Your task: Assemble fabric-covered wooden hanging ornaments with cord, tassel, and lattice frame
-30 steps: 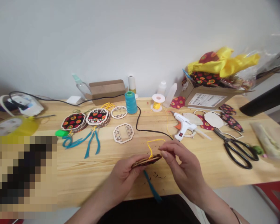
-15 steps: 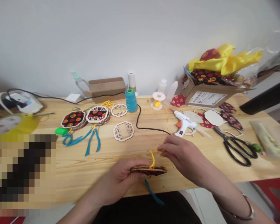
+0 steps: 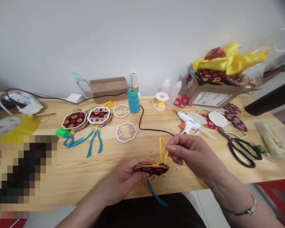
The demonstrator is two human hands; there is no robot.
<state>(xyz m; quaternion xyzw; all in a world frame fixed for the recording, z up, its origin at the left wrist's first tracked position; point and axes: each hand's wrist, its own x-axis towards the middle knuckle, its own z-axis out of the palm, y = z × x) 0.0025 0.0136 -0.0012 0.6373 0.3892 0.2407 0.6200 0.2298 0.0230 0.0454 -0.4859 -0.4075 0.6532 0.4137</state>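
Observation:
Near the table's front edge my left hand grips a dark patterned fabric piece with a thin wooden rim, seen nearly edge-on. A yellow cord rises from its top in a bent loop. My right hand, at the right of the piece, pinches the cord between thumb and fingers. Below the piece hangs a teal tassel.
Cut-out wooden frames, a teal thread spool and finished patterned pieces lie beyond my hands. To the right are a white glue gun, black scissors and a filled cardboard box.
The patterned piece has tilted, showing more of its front fabric. The yellow cord stands higher as a loop, and my right hand has turned, its thumb now showing.

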